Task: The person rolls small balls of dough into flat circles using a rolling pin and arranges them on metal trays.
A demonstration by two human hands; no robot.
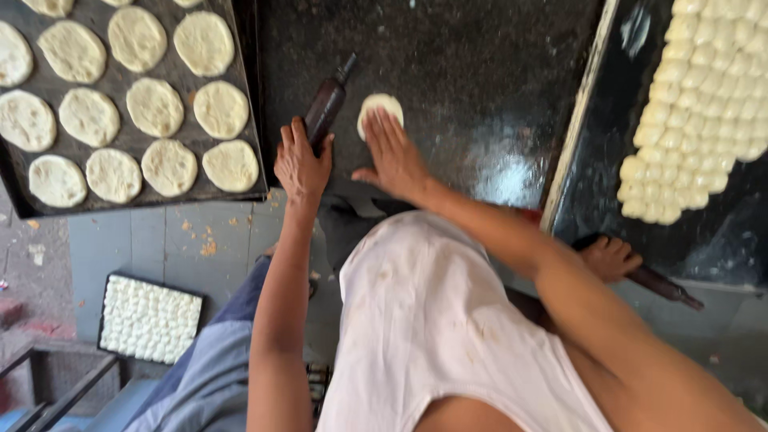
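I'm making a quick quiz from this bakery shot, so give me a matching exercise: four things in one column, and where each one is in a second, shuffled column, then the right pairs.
Things:
1. Rolling pin
2. Flattened dough round
3. Tray of flattened rounds
4. Rows of small dough balls

Places:
A. Far right, on the dark counter
B. Under the left hand
C. Upper left
D. Under the fingers of the right hand

Pairs: 1-B, 2-D, 3-C, 4-A
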